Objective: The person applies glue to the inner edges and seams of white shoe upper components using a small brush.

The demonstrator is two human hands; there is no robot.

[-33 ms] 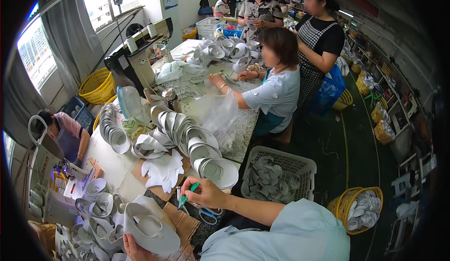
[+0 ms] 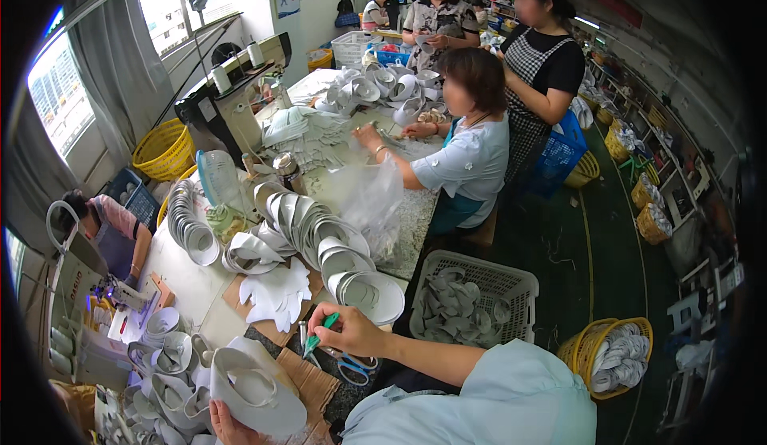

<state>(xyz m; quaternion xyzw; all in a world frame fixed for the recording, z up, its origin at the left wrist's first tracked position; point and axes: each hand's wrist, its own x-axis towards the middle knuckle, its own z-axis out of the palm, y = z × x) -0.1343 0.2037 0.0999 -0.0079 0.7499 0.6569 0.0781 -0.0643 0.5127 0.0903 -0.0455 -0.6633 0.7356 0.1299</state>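
Observation:
My left hand (image 2: 228, 424), at the lower edge, grips a white shoe upper (image 2: 276, 409) by its near side. The upper is tilted, with its opening facing up. In my right hand (image 2: 355, 333) is a pair of small green-handled thread snips (image 2: 326, 323), blades pointing down, held above the table edge and apart from the upper. Blue-handled scissors (image 2: 354, 371) lie just below that hand. To the left of the held upper is a heap of white shoe uppers (image 2: 168, 389). Flat white cut pieces (image 2: 276, 293) lie on brown cardboard (image 2: 307, 377).
Nested rows of uppers (image 2: 343, 261) stand along the table. A white crate (image 2: 519, 285) of grey-white pieces and a yellow basket (image 2: 587, 357) stand to the right. A seated co-worker (image 2: 471, 149) works across the table; another person (image 2: 120, 229) is at a sewing machine (image 2: 120, 293).

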